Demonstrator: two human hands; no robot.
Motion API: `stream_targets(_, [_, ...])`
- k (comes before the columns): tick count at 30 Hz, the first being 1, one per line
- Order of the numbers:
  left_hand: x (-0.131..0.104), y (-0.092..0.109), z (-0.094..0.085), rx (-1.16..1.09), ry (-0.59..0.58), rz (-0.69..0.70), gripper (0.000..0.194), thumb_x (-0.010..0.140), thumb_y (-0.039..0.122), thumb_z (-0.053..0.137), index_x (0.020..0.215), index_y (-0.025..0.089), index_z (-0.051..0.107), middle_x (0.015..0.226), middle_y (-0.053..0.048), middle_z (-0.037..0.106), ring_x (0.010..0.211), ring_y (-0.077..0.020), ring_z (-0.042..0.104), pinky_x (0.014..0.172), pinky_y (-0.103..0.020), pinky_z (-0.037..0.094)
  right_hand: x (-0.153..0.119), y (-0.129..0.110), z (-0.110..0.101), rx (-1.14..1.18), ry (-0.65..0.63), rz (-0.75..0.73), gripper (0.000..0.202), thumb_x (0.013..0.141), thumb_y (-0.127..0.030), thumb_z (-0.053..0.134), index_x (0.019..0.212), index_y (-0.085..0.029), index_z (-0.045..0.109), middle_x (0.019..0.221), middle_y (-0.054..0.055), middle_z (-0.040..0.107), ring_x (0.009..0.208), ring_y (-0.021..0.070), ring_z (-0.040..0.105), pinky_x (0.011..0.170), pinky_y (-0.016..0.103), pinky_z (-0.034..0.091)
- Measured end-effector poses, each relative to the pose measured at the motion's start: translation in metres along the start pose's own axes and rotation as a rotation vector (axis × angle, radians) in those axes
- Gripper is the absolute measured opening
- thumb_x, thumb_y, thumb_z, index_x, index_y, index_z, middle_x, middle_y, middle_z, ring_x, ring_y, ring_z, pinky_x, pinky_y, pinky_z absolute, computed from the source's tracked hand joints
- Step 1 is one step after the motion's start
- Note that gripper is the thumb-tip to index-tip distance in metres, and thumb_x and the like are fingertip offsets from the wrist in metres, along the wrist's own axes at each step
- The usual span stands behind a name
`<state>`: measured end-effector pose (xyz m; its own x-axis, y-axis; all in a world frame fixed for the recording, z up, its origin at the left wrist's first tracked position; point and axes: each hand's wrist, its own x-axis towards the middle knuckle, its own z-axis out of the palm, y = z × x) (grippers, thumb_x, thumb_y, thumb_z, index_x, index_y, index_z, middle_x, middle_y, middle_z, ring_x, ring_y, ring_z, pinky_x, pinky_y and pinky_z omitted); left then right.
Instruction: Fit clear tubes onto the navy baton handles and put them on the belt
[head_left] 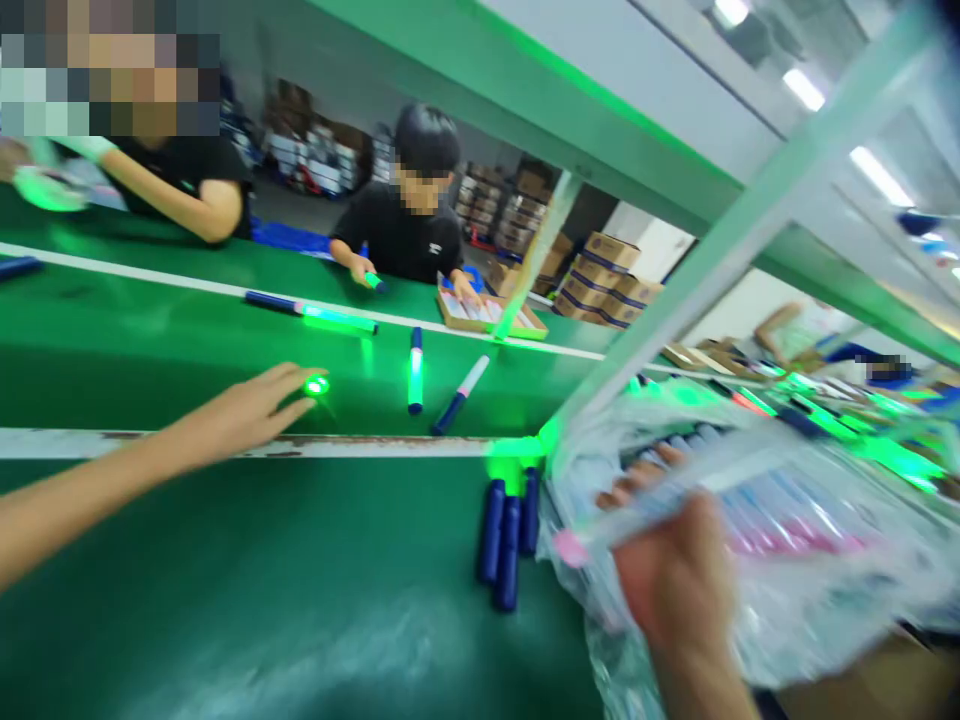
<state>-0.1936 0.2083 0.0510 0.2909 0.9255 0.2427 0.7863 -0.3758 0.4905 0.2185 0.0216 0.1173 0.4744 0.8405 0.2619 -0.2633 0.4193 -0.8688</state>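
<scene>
My left hand (259,405) reaches over the green belt, its thumb and fingers closed about a small bright green light (316,385); the rest of that piece cannot be made out. In my right hand (675,560), blurred by motion, is a clear plastic tube (645,515) with a pink end, held above a plastic bag (810,620) of similar tubes (787,510). Several dark blue handles (508,550) with glowing green ends lie between my hands on the green tabletop (300,600). Beyond them are a lit green light stick (416,372) and an unlit one (461,395).
Another lit stick (337,318) lies farther back on the belt. Across it, a person in black (412,235) holds a light stick beside a shallow carton (487,312); another person (187,185) works at left. A slanted metal post (675,270) rises beside the bag.
</scene>
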Motion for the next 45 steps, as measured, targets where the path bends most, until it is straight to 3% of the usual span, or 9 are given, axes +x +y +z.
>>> stream_targets(2, [-0.027,0.066,0.041,-0.403,-0.041,0.125,0.059,0.093,0.052,0.061,0.141,0.018,0.059,0.133,-0.003,0.064,0.124,-0.0250,0.056,0.111,-0.033,0.039,0.010,0.022,0.014,0.168,0.015,0.131,0.040,0.086,-0.055,0.073,0.112,-0.026,0.066,0.086,-0.001,0.063,0.071,0.0139,0.062,0.069,0.032,0.057])
stream_targets(5, [-0.075,0.149,0.084,-0.917,-0.273,0.031,0.056,0.093,0.051,0.064,0.140,0.022,0.061,0.110,-0.008,0.073,0.102,-0.0244,0.068,0.089,-0.031,0.053,0.019,0.051,0.033,0.356,0.029,0.243,0.037,0.089,-0.052,0.071,0.113,-0.025,0.064,0.092,-0.002,0.065,0.077,0.0129,0.065,0.075,0.032,0.058])
stream_targets(9, [-0.105,0.196,0.109,-1.235,-0.475,-0.117,0.066,0.092,0.049,0.067,0.149,0.020,0.051,0.089,-0.006,0.073,0.082,-0.0202,0.069,0.078,-0.032,0.055,0.014,0.062,0.040,0.425,0.029,0.236,0.036,0.089,-0.048,0.072,0.113,-0.022,0.064,0.092,-0.003,0.066,0.076,0.0114,0.065,0.074,0.028,0.057])
stream_targets(14, [-0.109,0.202,0.119,-1.279,-0.406,-0.152,0.056,0.088,0.053,0.071,0.128,0.014,0.066,0.080,-0.005,0.070,0.071,-0.0172,0.062,0.072,-0.032,0.054,0.001,0.057,0.038,0.375,-0.022,0.183,0.036,0.088,-0.048,0.073,0.111,-0.023,0.063,0.087,-0.003,0.064,0.072,0.0130,0.064,0.068,0.029,0.056])
stream_targets(20, [-0.113,0.206,0.129,-1.294,-0.412,-0.179,0.060,0.093,0.055,0.065,0.137,0.015,0.057,0.100,-0.011,0.070,0.071,-0.0158,0.062,0.062,-0.028,0.052,-0.004,0.059,0.039,0.323,-0.040,0.118,0.033,0.091,-0.049,0.069,0.111,-0.023,0.062,0.087,-0.002,0.062,0.069,0.0119,0.062,0.066,0.029,0.056])
stream_targets(26, [-0.114,0.207,0.131,-1.185,-0.362,-0.161,0.057,0.093,0.055,0.062,0.133,0.014,0.062,0.095,-0.008,0.070,0.070,-0.0143,0.057,0.063,-0.026,0.048,-0.008,0.066,0.045,0.287,-0.008,0.068,0.033,0.092,-0.053,0.066,0.107,-0.025,0.056,0.083,-0.005,0.060,0.064,0.0101,0.059,0.063,0.026,0.054])
stream_targets(35, [-0.124,0.204,0.150,-1.002,-0.208,-0.179,0.062,0.090,0.055,0.064,0.135,0.013,0.065,0.088,-0.008,0.073,0.087,-0.0243,0.066,0.080,-0.033,0.053,-0.017,0.077,0.056,0.193,0.029,-0.011,0.029,0.097,-0.054,0.057,0.110,-0.029,0.051,0.079,-0.008,0.051,0.051,0.0060,0.046,0.047,0.019,0.045])
stream_targets(40, [-0.127,0.203,0.157,-0.977,-0.118,-0.155,0.054,0.093,0.052,0.064,0.135,0.019,0.067,0.107,-0.010,0.075,0.107,-0.0287,0.067,0.097,-0.040,0.052,-0.022,0.079,0.062,0.166,0.030,-0.051,0.026,0.099,-0.052,0.054,0.112,-0.029,0.051,0.077,-0.007,0.050,0.049,0.0057,0.046,0.045,0.018,0.043])
stream_targets(45, [-0.130,0.204,0.157,-0.980,-0.060,-0.110,0.046,0.094,0.048,0.064,0.131,0.022,0.069,0.123,-0.009,0.072,0.108,-0.0268,0.067,0.100,-0.040,0.051,-0.025,0.081,0.068,0.092,-0.004,-0.013,0.023,0.101,-0.050,0.054,0.111,-0.030,0.051,0.078,-0.008,0.050,0.049,0.0050,0.046,0.043,0.017,0.043])
